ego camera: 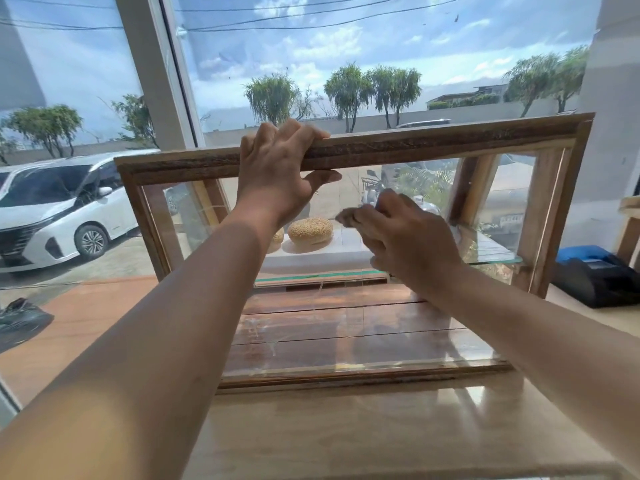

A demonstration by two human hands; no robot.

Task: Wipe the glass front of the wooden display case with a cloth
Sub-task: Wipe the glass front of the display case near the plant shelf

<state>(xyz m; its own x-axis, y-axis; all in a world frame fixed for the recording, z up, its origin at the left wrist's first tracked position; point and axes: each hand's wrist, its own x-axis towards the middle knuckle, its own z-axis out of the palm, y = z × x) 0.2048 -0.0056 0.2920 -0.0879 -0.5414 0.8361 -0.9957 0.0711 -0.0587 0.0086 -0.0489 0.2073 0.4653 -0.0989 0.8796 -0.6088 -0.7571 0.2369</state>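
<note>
The wooden display case (415, 142) stands on a pale counter in front of a big window. Its glass front (346, 327) carries streaks and smears low down. My left hand (277, 168) grips the top rail, fingers over the wood and thumb underneath. My right hand (405, 237) is against the upper middle of the glass with its fingers curled. It is motion-blurred and hides nearly all of the cloth (380, 202), of which only a grey sliver shows at the fingertips.
Inside the case a sesame bun (310, 230) lies on a white shelf, with a glass shelf (498, 256) to its right. A black and blue device (595, 275) sits right of the case, a dark object (20, 318) at the left. A white car is parked outside.
</note>
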